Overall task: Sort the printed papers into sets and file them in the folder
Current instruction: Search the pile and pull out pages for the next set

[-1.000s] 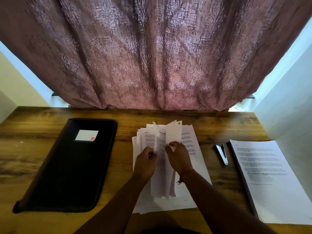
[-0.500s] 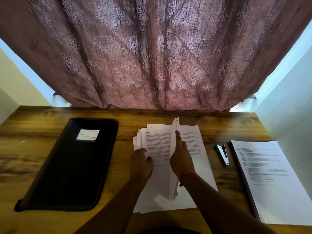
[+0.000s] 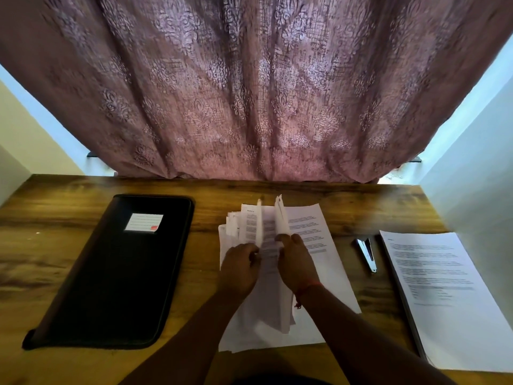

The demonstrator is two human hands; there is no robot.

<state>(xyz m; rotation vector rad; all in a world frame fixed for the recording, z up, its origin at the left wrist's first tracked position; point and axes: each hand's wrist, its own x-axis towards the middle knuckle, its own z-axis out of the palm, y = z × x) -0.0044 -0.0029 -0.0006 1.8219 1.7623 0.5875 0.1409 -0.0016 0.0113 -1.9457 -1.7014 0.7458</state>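
Since the earlier frame, a second sheet has lifted beside the left hand (image 3: pixel 240 266), whose curled fingers pinch it upright. Right hand (image 3: pixel 294 262) fingers grip more raised sheets above the pile of papers (image 3: pixel 327 262) under both hands. Left of the fingers lies the closed black folder (image 3: pixel 111 273); right, a stapler (image 3: pixel 367 254) and another paper stack (image 3: pixel 444 301), all on the surface (image 3: pixel 55 218).

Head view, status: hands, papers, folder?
Left hand and right hand both pinching sheets of the middle paper pile. Black folder closed, untouched. Stapler and second stack alongside, nothing blocking.
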